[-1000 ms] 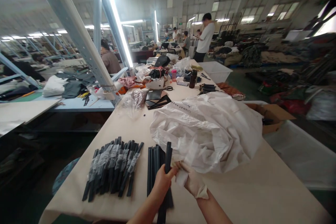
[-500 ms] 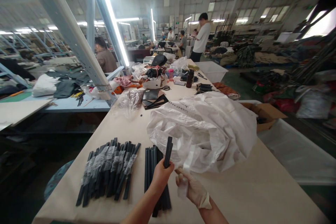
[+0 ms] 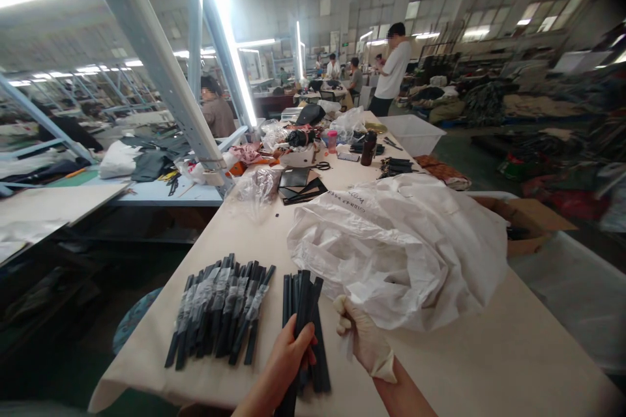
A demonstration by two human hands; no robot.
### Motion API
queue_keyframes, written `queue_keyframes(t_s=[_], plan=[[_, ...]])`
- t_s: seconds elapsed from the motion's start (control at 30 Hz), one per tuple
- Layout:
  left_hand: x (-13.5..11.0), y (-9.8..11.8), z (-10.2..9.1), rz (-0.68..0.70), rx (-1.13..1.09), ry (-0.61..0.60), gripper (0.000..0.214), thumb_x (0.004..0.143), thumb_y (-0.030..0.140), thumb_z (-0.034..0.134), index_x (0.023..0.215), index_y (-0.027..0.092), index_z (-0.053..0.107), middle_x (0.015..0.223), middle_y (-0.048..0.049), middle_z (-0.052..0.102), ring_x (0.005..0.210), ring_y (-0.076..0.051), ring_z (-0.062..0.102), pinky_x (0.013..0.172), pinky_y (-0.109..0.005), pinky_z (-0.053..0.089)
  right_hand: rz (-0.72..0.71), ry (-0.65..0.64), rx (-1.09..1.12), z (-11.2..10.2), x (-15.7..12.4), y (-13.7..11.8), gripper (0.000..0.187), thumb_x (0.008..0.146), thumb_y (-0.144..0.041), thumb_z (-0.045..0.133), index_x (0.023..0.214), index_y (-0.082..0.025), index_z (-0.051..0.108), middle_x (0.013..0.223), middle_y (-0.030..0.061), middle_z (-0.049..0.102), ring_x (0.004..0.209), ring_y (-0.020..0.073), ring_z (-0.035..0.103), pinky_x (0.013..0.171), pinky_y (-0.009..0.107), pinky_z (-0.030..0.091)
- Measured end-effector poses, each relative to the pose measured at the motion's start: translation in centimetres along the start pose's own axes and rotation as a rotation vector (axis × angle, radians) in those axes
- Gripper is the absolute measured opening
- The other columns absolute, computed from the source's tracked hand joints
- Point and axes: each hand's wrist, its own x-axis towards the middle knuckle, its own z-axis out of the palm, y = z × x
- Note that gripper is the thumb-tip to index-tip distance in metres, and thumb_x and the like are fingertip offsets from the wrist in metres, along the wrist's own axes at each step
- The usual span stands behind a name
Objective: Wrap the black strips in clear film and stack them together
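through the left grip (image 3: pixel 292 346), closed round them, run dark strips (image 3: pixel 304 294), while the gloved right grip (image 3: pixel 366 337) curls around pale film (image 3: pixel 349 345).

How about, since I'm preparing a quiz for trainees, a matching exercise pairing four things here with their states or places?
Things
1. Left hand
2. Right hand
3. Large bag
4. Cardboard box

States or places
A. White, crumpled, on the table
B. Bare, gripping dark strips
C. Brown, right of the table
D. Wearing a pale glove

Pairs: 1-B, 2-D, 3-A, 4-C
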Motion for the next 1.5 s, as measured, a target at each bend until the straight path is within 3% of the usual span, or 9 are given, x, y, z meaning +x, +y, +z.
queue_keyframes(t_s=[0.2,0.4,0.7,0.97,1.07,1.2,1.3,1.43,1.5], plan=[[-1.1,0.9,-1.8,0.039,0.125,0.029,0.035,0.063,0.052,0.053,0.071,0.018,0.048,0.041,0.0105,0.039,0.026,-0.004,0.033,0.030,-0.018,0.022,0.142,0.002,0.079,0.0,0.6,0.9,0.023,0.063,-0.030,0.073,0.074,-0.017,0.058,0.059,-0.0078,0.051,0.037,-0.0008,0.037,0.035,0.011,0.037],[-2.8,1.5,-2.4,0.009,0.169,-0.050,0.036,0.066,0.043,0.055,0.090,0.017,0.049,0.038,0.0120,0.040,0.027,-0.004,0.029,0.028,-0.017,0.019,0.115,0.021,0.102,0.0,0.9,1.0,0.024,0.064,-0.033,0.072,0.062,-0.017,0.054,0.050,-0.0075,0.049,0.037,0.0024,0.038,0.034,0.015,0.036],[-3.2,3.5,-3.5,-0.032,0.285,-0.124,0.025,0.067,0.039,0.055,0.078,0.017,0.050,0.038,0.0111,0.040,0.027,-0.004,0.028,0.028,-0.016,0.019,0.056,-0.065,-0.178,0.4,0.0,-0.1,0.028,0.065,-0.040,0.070,0.066,-0.014,0.060,0.053,-0.0055,0.050,0.039,0.0014,0.039,0.038,0.015,0.033],[-3.2,2.9,-4.8,-0.028,0.327,-0.186,0.023,0.071,0.035,0.049,0.085,0.016,0.050,0.041,0.0116,0.039,0.029,-0.004,0.026,0.028,-0.015,0.020,0.038,-0.176,-0.379,-0.1,-0.4,-1.4,0.033,0.069,-0.045,0.063,0.061,-0.013,0.058,0.052,-0.0038,0.051,0.040,0.0025,0.036,0.040,0.017,0.028],[-3.2,2.7,-4.6,0.019,0.423,-0.153,0.021,0.073,0.034,0.048,0.084,0.016,0.052,0.045,0.0097,0.040,0.033,-0.006,0.030,0.032,-0.016,0.023,0.021,-0.234,-0.495,0.2,-0.7,-1.3,0.033,0.071,-0.045,0.060,0.062,-0.013,0.061,0.053,-0.0019,0.054,0.042,0.0037,0.038,0.042,0.019,0.027],[-3.1,2.6,-3.2,0.268,0.573,0.040,0.018,0.075,0.034,0.049,0.074,0.017,0.055,0.058,0.0028,0.051,0.055,-0.011,0.048,0.051,-0.020,0.036,-0.015,-0.177,-0.598,2.0,-1.5,-0.3,0.034,0.070,-0.045,0.061,0.056,-0.013,0.059,0.051,-0.0013,0.055,0.043,0.0055,0.041,0.047,0.021,0.030],[-3.0,1.9,-2.4,0.273,0.479,0.074,0.023,0.077,0.037,0.046,0.080,0.016,0.055,0.062,0.0008,0.054,0.057,-0.013,0.049,0.053,-0.022,0.037,-0.032,-0.165,-0.572,3.5,-2.3,0.4,0.036,0.070,-0.046,0.061,0.053,-0.015,0.054,0.048,-0.0036,0.049,0.045,0.0066,0.041,0.049,0.022,0.031],[-2.9,0.1,-3.1,0.164,0.253,-0.098,0.038,0.078,0.045,0.045,0.098,0.013,0.052,0.055,0.0031,0.051,0.045,-0.010,0.045,0.045,-0.021,0.036,-0.042,-0.098,-0.627,4.2,-3.1,0.4,0.035,0.068,-0.046,0.062,0.055,-0.015,0.054,0.049,-0.0040,0.049,0.045,0.0070,0.039,0.047,0.023,0.029],[-3.0,-0.4,-3.5,0.156,0.190,-0.106,0.048,0.076,0.050,0.046,0.105,0.012,0.050,0.051,0.0053,0.049,0.040,-0.008,0.040,0.042,-0.020,0.033,-0.095,-0.042,-0.688,4.5,-3.5,0.3,0.036,0.068,-0.047,0.062,0.053,-0.015,0.054,0.047,-0.0040,0.048,0.044,0.0067,0.039,0.048,0.023,0.029]])
